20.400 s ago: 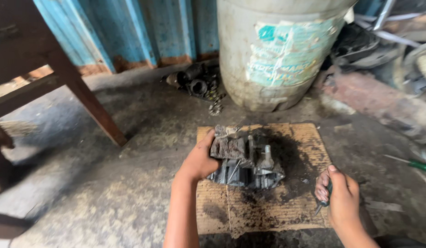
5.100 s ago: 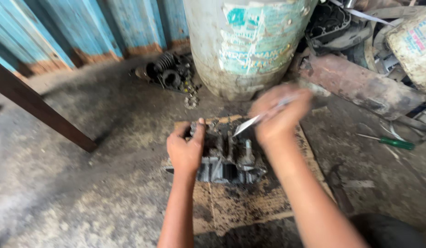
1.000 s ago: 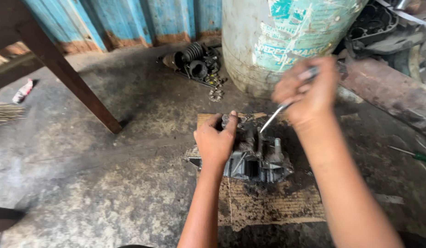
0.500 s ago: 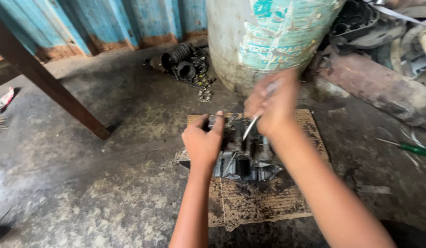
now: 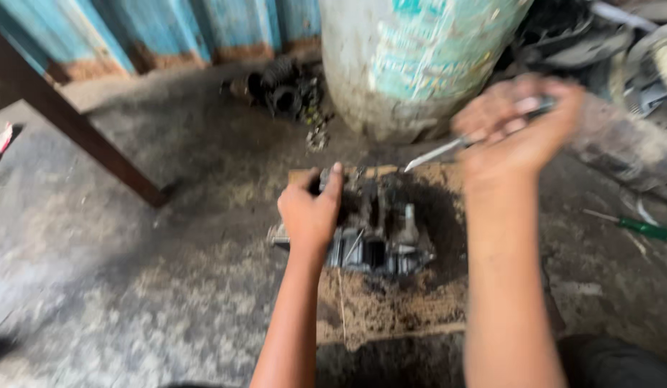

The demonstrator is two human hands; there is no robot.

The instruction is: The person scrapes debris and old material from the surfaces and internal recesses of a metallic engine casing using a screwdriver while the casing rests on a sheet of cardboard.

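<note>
The left hand (image 5: 309,213) is clenched on the near-left edge of a greasy engine case (image 5: 373,230), pinning it to an oil-soaked board (image 5: 391,309) on the concrete floor (image 5: 132,287). The right hand (image 5: 516,129) is raised well above the case, grasping a slim metal tool (image 5: 448,149) whose tip points down and left toward the case's far edge. This hand is blurred, so the exact grip is hard to read.

Risks, as I judge them: the tool comes down from height, and the left thumb lies just beside its line, so a miss could hit the thumb. Only 1 hand steadies the case on an oily board, so a hard blow could make it skid or tip. A greasy grip could let the tool slip.

A drum (image 5: 419,65) stands behind the board, and a green screwdriver (image 5: 631,224) lies apart to the right.
</note>
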